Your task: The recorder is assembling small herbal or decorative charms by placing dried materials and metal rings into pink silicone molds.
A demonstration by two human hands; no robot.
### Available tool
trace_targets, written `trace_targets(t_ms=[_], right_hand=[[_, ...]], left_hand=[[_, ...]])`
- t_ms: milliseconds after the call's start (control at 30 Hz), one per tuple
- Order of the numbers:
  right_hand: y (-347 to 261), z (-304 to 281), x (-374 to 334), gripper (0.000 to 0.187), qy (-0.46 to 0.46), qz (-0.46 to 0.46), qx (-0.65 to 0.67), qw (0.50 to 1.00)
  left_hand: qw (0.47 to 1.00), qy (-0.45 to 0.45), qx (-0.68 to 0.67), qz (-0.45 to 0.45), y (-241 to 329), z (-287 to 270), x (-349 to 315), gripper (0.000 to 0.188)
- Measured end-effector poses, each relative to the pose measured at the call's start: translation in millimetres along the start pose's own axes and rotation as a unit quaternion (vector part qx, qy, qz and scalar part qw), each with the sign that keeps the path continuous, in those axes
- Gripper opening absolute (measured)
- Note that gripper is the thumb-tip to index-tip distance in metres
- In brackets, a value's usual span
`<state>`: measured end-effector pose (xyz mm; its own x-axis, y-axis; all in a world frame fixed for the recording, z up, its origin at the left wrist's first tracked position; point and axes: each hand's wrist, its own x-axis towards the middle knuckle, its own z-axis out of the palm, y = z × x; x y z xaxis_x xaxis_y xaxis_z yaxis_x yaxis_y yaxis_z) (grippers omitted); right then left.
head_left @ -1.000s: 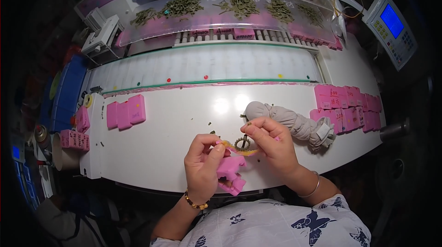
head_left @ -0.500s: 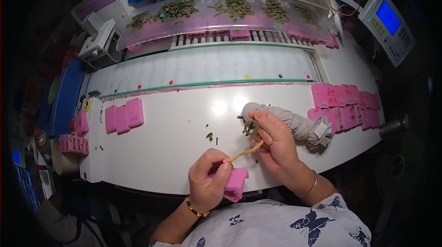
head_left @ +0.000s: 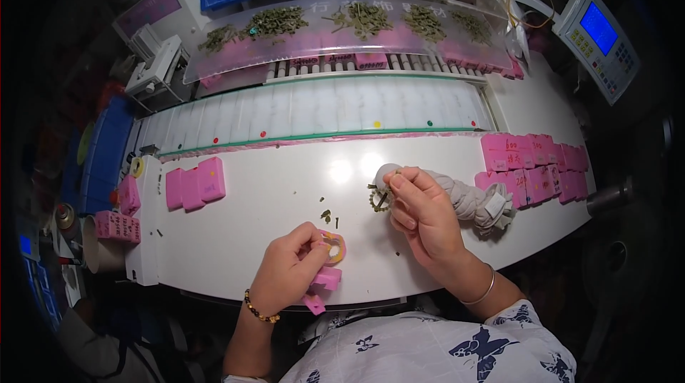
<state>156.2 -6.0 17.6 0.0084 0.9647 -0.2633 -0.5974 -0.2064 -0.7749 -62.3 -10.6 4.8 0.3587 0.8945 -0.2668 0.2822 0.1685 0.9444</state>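
My left hand (head_left: 292, 265) is closed on a pink rubber mold (head_left: 327, 277) above the table's front edge. Part of it bends into a loop lined with yellow at my fingertips, and another flap hangs below. The palm side is hidden. My right hand (head_left: 424, 215) is raised, thumb and fingertips pinched together; whatever they hold is too small to make out. Beside those fingertips sits a dark green ring-shaped piece (head_left: 379, 200); I cannot tell whether it is held. Behind the hand lies a twisted grey cloth bag (head_left: 464, 194). Small green scraps (head_left: 326, 216) lie between the hands.
Pink blocks (head_left: 194, 185) stand at the left, with more pink blocks (head_left: 524, 162) in rows at the right. A white trough (head_left: 314, 108) crosses behind, beneath a clear shelf (head_left: 321, 44) bearing green piles. A keypad display (head_left: 599, 37) stands far right.
The yellow strand stretched between my hands no longer shows. My left hand has moved left with the pink mold, whose yellow-lined loop is now visible. My right hand stays near the grey bag.
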Motion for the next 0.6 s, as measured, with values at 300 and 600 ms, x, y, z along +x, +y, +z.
trace_targets(t_ms=[300,600], right_hand=[[4.4,6.9,-7.5,0.015,-0.044,0.05,-0.022,0.998],[20.9,7.5,-16.6,0.012,-0.098,0.028,-0.097,0.99]], left_hand=[[0.987,0.106,-0.024,0.115,11.3,12.8,1.5,0.03],[0.945,0.075,-0.275,0.161,1.7,40.4,10.1,0.018]])
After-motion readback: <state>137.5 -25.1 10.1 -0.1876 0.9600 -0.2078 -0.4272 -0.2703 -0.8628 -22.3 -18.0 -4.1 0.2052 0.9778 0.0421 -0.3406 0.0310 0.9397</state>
